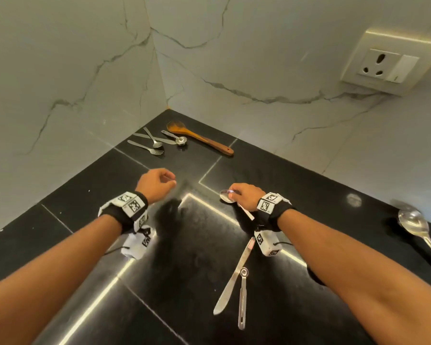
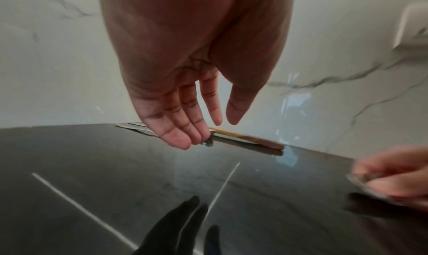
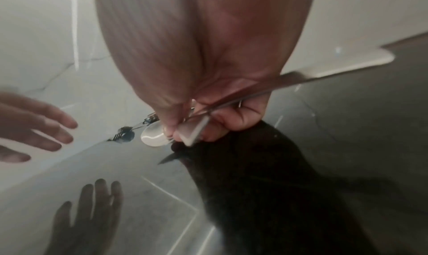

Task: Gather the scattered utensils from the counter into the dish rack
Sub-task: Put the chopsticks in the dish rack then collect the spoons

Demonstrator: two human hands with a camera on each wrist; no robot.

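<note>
Right hand (image 1: pixel 244 196) gripping steel spoon (image 1: pixel 227 196) — bowl jutting past curled fingers; left hand (image 2: pixel 185 101) empty, fingers relaxed, above counter (image 1: pixel 184 270)

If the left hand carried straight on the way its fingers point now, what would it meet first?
Probably the small measuring spoon in the corner cluster: in the left wrist view the open left hand has its fingertips right over it, wooden spoon beyond. Depth is uncertain.

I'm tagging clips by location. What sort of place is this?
Most likely a home kitchen counter corner: a glossy black countertop meeting marble-look walls, a wall socket, and cutlery lying about, such as a wooden spoon and a fork.
</note>
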